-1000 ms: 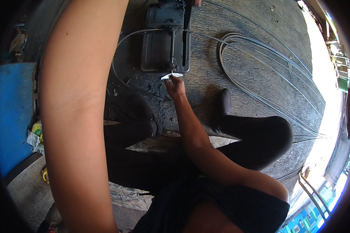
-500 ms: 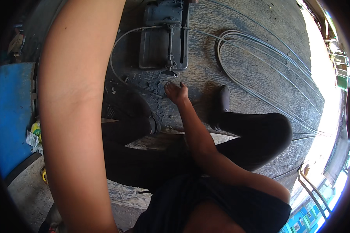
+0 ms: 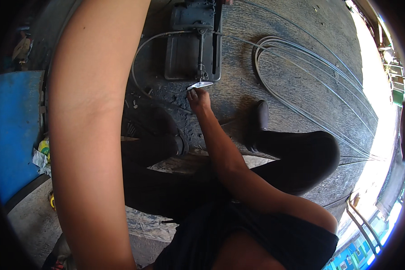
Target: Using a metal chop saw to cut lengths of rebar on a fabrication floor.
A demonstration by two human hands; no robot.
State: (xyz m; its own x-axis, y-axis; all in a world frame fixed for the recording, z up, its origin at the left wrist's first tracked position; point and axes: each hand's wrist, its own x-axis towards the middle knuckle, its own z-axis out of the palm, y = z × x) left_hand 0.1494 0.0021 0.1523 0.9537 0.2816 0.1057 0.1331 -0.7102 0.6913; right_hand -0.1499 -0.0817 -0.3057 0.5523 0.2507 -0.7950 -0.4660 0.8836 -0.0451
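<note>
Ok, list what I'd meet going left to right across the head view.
Blue panel → left arm → right hand gripping the metal handle → coil.

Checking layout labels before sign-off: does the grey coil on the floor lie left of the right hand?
No, the grey coil lies to the right of the right hand.

- The scene is viewed from the person's head, steeply downward, through a wide fisheye lens.
- The left arm (image 3: 90,112) is caught very near, the right hand (image 3: 199,100) and floor (image 3: 238,67) farther off.
- The floor's right edge is bowed; its far left corner is perhaps lost in shadow.
</note>
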